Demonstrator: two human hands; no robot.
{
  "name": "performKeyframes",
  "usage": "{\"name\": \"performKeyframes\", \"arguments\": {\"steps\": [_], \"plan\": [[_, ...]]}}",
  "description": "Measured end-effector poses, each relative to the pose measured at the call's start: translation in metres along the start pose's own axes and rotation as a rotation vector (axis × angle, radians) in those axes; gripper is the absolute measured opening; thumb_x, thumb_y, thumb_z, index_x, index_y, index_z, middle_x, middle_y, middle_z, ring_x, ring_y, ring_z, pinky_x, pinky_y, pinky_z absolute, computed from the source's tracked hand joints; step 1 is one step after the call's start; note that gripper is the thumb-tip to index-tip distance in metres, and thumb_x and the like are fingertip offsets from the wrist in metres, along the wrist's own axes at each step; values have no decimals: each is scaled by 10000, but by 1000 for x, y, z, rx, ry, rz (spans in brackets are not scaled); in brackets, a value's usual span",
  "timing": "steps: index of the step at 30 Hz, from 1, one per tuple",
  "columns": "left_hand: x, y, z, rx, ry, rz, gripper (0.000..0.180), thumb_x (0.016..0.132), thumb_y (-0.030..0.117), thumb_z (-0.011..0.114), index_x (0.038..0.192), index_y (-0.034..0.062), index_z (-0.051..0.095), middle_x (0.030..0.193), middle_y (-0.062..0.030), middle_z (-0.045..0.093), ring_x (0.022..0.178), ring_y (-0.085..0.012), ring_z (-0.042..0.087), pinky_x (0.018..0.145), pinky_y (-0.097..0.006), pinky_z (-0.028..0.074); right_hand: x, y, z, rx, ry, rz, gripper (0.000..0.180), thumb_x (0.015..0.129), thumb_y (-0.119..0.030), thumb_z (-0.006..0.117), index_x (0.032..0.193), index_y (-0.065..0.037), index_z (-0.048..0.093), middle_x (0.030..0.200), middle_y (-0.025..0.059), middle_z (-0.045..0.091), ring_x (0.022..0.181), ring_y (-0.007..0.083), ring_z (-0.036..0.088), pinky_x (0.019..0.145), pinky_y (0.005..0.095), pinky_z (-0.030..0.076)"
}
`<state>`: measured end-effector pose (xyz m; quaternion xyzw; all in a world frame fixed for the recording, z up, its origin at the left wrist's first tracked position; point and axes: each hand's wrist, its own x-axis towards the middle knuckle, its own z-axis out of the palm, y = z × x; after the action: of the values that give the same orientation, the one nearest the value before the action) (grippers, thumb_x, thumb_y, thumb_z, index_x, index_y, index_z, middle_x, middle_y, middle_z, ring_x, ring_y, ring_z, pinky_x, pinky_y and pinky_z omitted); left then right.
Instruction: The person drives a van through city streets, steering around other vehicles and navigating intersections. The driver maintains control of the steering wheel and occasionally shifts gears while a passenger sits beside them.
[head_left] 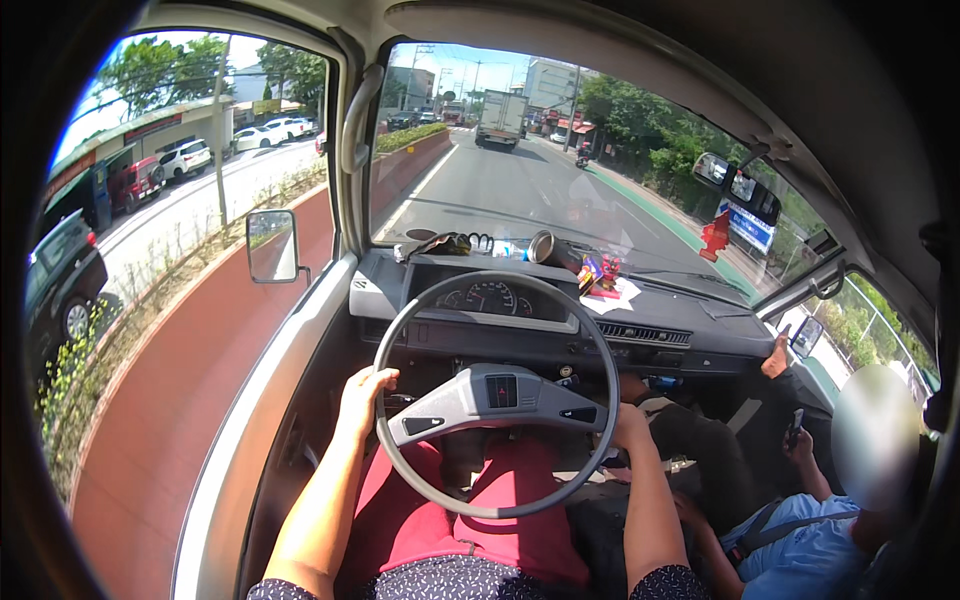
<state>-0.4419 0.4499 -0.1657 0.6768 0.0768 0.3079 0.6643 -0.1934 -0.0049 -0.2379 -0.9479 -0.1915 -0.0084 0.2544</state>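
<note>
Driver's dark patterned shirt (450, 578) and maroon trousers (410, 500) are closest, w/ the grey steering wheel (501, 396) standing over the lap, between the two forearms. L hand (363, 402) is curled at the wheel's L side, thumb against the rim. R hand (628, 428) is by the wheel's R side, partly behind the rim; fingers hidden, so can't tell how far open or if it has hold of anything.

Containers: on the dash (700, 300), beyond the wheel, a metal cup-like cylinder (544, 247) lies on its side, open end facing roughly L; inside too small to make out. Clear bottle-like item (514, 250) just L of it, contents unclear. To the R: a small colourful packet (591, 272), can't tell if sealed, plus a red figure (607, 278) on white paper (615, 297).

Passenger (800, 540) on the R, lt-blue shirt, belt across chest, holds a dark phone (795, 427). Thru the windshield, a box truck (502, 118) is ahead on the road; its load can't be seen.
</note>
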Motion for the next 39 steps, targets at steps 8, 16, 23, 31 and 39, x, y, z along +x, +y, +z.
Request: {"name": "performKeyframes", "arguments": {"steps": [8, 16, 23, 31, 39], "plan": [[1, 1, 3, -3, 0, 40, 386, 933, 324, 636, 1018, -33, 756, 848, -72, 684, 860, -169, 639, 845, -308, 470, -12, -10, -12, 81, 27, 137, 426, 873, -429, 687, 1079, -68, 779, 1077, 217, 743, 1054, 393, 698, 935, 462, 547], [2, -4, -1, 37, 34, -4, 366, 918, 333, 651, 923, -30, 699, 1035, -175, 740, 914, -231, 680, 906, -378, 506, -14, -16, -14, 133, 43, 154, 492, 882, -500, 679, 1028, -40, 775, 1034, 226, 739, 1035, 395, 697, 898, 461, 543], [1, -6, -2, -50, -22, 47, 345, 912, 274, 666, 1007, -48, 746, 898, -92, 718, 883, -179, 652, 885, -323, 488, -12, -12, -8, 285, 6, 183, 506, 901, -518, 700, 975, -24, 776, 886, 216, 744, 921, 412, 716, 826, 466, 548], [17, 29, 1, 201, -106, -93, 423, 850, 135, 638, 1266, 60, 627, 1174, -122, 677, 1006, -227, 667, 909, -362, 498, -10, -10, -7, 129, 88, 92, 528, 915, -537, 697, 982, -20, 784, 915, 231, 746, 944, 412, 717, 833, 465, 547], [99, 101, 46, 902, -310, 34, 690, 883, 178, 734, 1496, 84, 432, 1310, -207, 637, 1152, -336, 667, 985, -415, 512, -8, -13, -9, 192, 38, 132, 544, 912, -540, 704, 996, -8, 781, 904, 236, 746, 932, 407, 722, 833, 469, 547]]}}
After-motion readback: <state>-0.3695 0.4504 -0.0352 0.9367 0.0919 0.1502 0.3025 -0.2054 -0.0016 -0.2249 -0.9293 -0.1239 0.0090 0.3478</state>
